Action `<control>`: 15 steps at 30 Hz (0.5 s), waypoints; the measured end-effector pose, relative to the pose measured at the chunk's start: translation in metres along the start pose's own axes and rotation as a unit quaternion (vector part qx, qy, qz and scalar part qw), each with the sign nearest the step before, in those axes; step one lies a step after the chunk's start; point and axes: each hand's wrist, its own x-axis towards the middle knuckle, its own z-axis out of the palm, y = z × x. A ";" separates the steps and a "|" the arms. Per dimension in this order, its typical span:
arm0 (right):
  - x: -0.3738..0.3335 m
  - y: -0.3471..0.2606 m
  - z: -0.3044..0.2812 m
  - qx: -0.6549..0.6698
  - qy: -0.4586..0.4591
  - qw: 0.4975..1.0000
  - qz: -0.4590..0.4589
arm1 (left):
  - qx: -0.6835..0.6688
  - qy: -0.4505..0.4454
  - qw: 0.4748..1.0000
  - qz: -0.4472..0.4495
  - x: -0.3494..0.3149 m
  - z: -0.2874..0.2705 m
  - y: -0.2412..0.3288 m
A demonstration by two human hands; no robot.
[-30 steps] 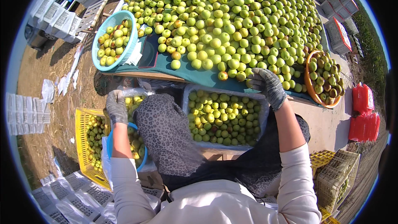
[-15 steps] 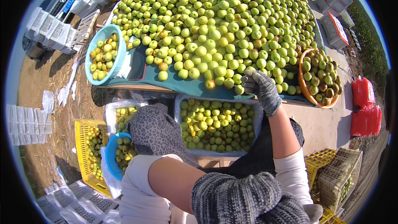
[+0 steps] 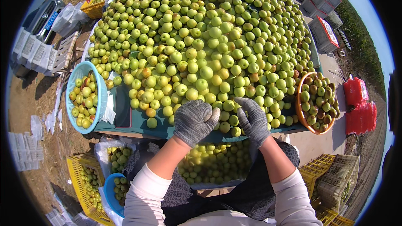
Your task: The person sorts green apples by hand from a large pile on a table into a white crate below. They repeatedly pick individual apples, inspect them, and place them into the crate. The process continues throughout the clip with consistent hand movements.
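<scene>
A heap of small round green fruits, like jujubes, covers the table in front of me. My left hand, in a grey knit glove with a bare thumb tip, is over the heap's near edge. Its fingers are curled closed, and what they hold, if anything, is hidden. Close by on the right, my gloved right hand reaches to the fruits with thumb and forefinger apart. Below both hands, between my knees, a lined crate of green fruits is partly covered by my forearms.
A light-blue basket stands at the left and an orange basket at the right, both holding browner fruits. A dark flat tablet-like object lies on the green cloth. Beside my left leg are a yellow crate and a blue bowl.
My left hand has moved from low in front of my body, across to the right, up to the heap. My right hand has shifted left and its fingers have spread. The head view has tilted upward.
</scene>
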 end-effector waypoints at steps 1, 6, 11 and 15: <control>0.014 0.001 0.003 -0.101 0.051 0.992 -0.063 | 0.003 -0.008 1.000 -0.007 0.003 -0.001 -0.004; 0.125 -0.004 -0.007 -0.307 0.142 0.913 -0.228 | -0.067 -0.006 0.996 -0.050 0.021 0.002 -0.016; 0.225 -0.024 0.001 -0.498 -0.063 0.865 0.011 | -0.083 0.023 0.994 -0.063 0.030 -0.001 -0.029; 0.240 -0.029 0.008 -0.508 -0.133 0.848 0.066 | -0.077 0.029 0.995 -0.058 0.033 -0.004 -0.036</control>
